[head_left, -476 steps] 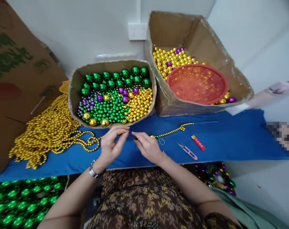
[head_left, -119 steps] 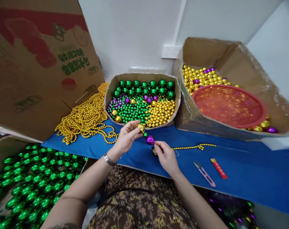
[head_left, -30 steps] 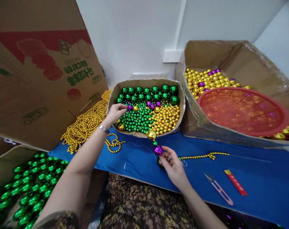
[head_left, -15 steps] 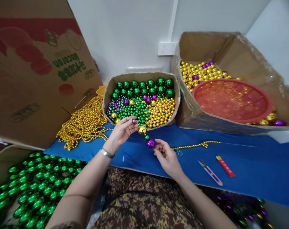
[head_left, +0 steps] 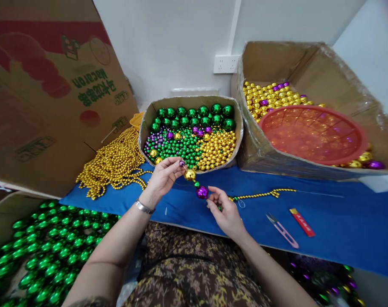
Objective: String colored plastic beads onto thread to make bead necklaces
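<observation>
My left hand (head_left: 162, 178) pinches a small purple bead (head_left: 182, 163) between thumb and fingertips. Just right of it, a large gold bead (head_left: 190, 175), a small green bead (head_left: 196, 184) and a large purple bead (head_left: 202, 192) hang in a row as a bead strand between my hands. My right hand (head_left: 226, 212) is closed on the strand beside the large purple bead, its fingers partly hiding more green beads. A thin thread trails below my left fingers. Both hands are over the blue cloth, in front of a cardboard box of sorted beads (head_left: 240, 149).
Gold bead strings (head_left: 113, 160) are heaped at left by a tall carton (head_left: 53, 106). A red basket (head_left: 312, 158) rests in a larger box (head_left: 258, 157) of beads. Thread snips (head_left: 283, 231), a red packet (head_left: 302, 222) and a gold bead string (head_left: 258, 195) lie at right.
Both hands keep their grips on the strand. The small purple bead and my left fingertips have shifted very slightly; the whole view has moved a little.
</observation>
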The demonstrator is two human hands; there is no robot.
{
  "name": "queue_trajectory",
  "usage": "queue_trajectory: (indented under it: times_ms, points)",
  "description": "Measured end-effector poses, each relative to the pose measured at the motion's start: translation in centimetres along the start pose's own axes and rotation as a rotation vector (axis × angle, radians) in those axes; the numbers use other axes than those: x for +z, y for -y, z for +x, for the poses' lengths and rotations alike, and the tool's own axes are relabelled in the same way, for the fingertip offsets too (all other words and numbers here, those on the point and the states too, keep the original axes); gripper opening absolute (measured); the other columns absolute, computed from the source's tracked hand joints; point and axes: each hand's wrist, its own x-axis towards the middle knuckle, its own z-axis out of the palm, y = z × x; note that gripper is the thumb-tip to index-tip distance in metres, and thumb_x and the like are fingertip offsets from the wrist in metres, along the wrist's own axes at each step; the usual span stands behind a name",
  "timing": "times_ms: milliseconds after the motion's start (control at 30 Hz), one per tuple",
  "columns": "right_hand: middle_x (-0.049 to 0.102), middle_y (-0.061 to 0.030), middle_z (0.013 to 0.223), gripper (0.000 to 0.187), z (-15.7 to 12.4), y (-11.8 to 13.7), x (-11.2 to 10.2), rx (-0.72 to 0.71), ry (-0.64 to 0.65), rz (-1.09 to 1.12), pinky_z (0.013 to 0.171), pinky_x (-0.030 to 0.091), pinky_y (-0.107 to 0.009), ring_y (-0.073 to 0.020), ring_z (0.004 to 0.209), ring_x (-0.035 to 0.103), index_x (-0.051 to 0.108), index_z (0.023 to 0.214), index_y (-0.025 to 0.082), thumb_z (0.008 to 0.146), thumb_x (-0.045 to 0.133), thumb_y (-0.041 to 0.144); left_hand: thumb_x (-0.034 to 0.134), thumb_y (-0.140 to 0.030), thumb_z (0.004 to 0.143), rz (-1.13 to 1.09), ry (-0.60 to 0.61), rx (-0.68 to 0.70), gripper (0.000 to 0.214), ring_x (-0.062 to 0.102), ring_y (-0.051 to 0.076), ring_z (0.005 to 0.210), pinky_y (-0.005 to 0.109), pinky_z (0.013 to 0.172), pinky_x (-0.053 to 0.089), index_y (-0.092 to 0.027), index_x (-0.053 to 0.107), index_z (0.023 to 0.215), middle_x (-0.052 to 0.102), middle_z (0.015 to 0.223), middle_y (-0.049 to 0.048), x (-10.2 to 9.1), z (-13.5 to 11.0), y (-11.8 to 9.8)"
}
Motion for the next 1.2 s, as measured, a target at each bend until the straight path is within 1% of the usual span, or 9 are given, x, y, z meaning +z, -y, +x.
queue_trajectory:
  times_ms: [167, 300, 367, 500, 567, 733, 933, 1067, 1200]
  points:
    - [0.061, -0.0005, 0.082, 0.032, 0.0, -0.1, -0.1, -0.023, -0.016, -0.072, 0.069, 0.051, -0.024, -0.0129, 0.073, 0.062, 0.050, 0.124, 0.021, 0.092, 0.049, 0.026, 0.080, -0.026, 0.068, 0.107, 0.014, 0.078, 0.024, 0.068, 0.012, 0.074, 0.023, 0.070, 0.056, -0.014, 0.070, 0.086, 0.069, 0.082, 0.0031, 0.0, -0.2, 0.0]
    - [0.064, -0.0016, 0.083, 0.032, 0.0, 0.3, -0.1, -0.052, -0.042, -0.186, 0.073, 0.052, -0.027, -0.0143, 0.074, 0.064, 0.051, 0.123, 0.020, 0.091, 0.049, 0.025, 0.082, -0.025, 0.065, 0.269, 0.002, 0.188, 0.027, 0.065, 0.011, 0.072, 0.023, 0.070, 0.055, -0.016, 0.070, 0.087, 0.070, 0.082, 0.0025, -0.3, -0.5, 0.1]
    - [0.066, -0.0017, 0.084, 0.032, -0.1, 0.4, 0.1, -0.044, -0.038, -0.219, 0.074, 0.053, -0.027, -0.0147, 0.074, 0.064, 0.052, 0.122, 0.020, 0.091, 0.049, 0.025, 0.083, -0.024, 0.063, 0.347, 0.005, 0.203, 0.030, 0.065, 0.011, 0.075, 0.022, 0.071, 0.055, -0.016, 0.069, 0.088, 0.070, 0.083, 0.0029, -0.7, -0.8, 0.3]
    - [0.066, -0.0024, 0.086, 0.030, -0.6, -0.1, 1.2, 0.007, 0.027, -0.210, 0.072, 0.055, -0.027, -0.0151, 0.075, 0.065, 0.053, 0.119, 0.021, 0.090, 0.048, 0.021, 0.083, -0.027, 0.063, 0.440, -0.008, 0.131, 0.032, 0.066, 0.013, 0.073, 0.025, 0.070, 0.055, -0.015, 0.068, 0.089, 0.071, 0.080, 0.0037, -2.1, -1.4, 1.0]
    - [0.065, -0.0040, 0.091, 0.031, -0.9, -0.7, 1.8, 0.008, 0.055, -0.219, 0.074, 0.056, -0.028, -0.0159, 0.079, 0.066, 0.052, 0.121, 0.021, 0.090, 0.047, 0.019, 0.084, -0.029, 0.062, 0.450, -0.025, 0.088, 0.032, 0.066, 0.014, 0.071, 0.025, 0.069, 0.055, -0.015, 0.068, 0.086, 0.071, 0.078, 0.0036, -2.8, -1.8, 1.4]
    - [0.055, -0.0099, 0.113, 0.039, -1.3, -1.8, 2.7, -0.043, 0.061, -0.287, 0.083, 0.056, -0.034, -0.0159, 0.084, 0.065, 0.048, 0.127, 0.022, 0.089, 0.045, 0.013, 0.086, -0.030, 0.057, 0.460, -0.046, 0.029, 0.035, 0.066, 0.014, 0.071, 0.026, 0.069, 0.054, -0.015, 0.067, 0.083, 0.071, 0.078, 0.0033, -4.2, -2.4, 2.4]
    - [0.052, -0.0128, 0.114, 0.044, -1.2, -2.7, 3.2, -0.138, 0.054, -0.476, 0.086, 0.055, -0.037, -0.0215, 0.096, 0.062, 0.047, 0.132, 0.021, 0.089, 0.043, 0.012, 0.084, -0.032, 0.061, 0.427, -0.060, 0.001, 0.034, 0.065, 0.014, 0.073, 0.025, 0.071, 0.054, -0.014, 0.067, 0.084, 0.070, 0.078, 0.0040, -4.8, -2.8, 3.6]
    - [0.054, -0.0141, 0.114, 0.045, -1.2, -3.5, 2.8, -0.156, 0.076, -0.587, 0.084, 0.056, -0.036, -0.0240, 0.101, 0.060, 0.046, 0.133, 0.019, 0.089, 0.043, 0.013, 0.080, -0.037, 0.066, 0.396, -0.059, -0.021, 0.031, 0.065, 0.014, 0.073, 0.028, 0.072, 0.055, -0.014, 0.067, 0.082, 0.070, 0.079, 0.0052, -4.7, -3.1, 4.1]
    - [0.057, -0.0134, 0.114, 0.044, -0.7, -3.9, 1.2, -0.109, 0.137, -0.660, 0.078, 0.057, -0.036, -0.0237, 0.093, 0.064, 0.046, 0.136, 0.020, 0.091, 0.042, 0.017, 0.082, -0.038, 0.064, 0.473, -0.080, 0.078, 0.030, 0.064, 0.015, 0.075, 0.026, 0.070, 0.053, -0.014, 0.067, 0.074, 0.070, 0.087, 0.0066, -4.7, -3.1, 3.7]
